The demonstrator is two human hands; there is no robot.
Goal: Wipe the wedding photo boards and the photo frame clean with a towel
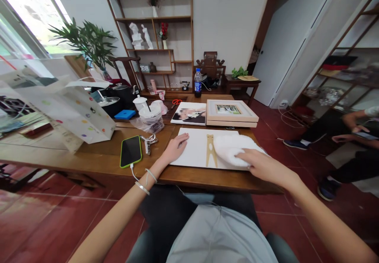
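Note:
On the wooden table in front of me lies a flat white board (194, 150). My left hand (177, 147) lies flat on its left edge, fingers stretched out and holding nothing. A tan, flat, fork-shaped piece (210, 149) with an oval hole and two legs rests near the board's middle. Beside it on the right sits a large white fluffy wad (226, 146), like stuffing or cotton. My right hand (262, 166) grips the near right part of this wad, its index finger on top and some fingers curled out of sight.
Behind the board are a framed picture (232, 111), a photo print (189, 113) and a bottle (197, 83). To the left are a phone (131, 151) on a cable, a plastic-wrapped cup (151, 117), a blue box (124, 114) and a paper bag (93, 121). A person sits at right.

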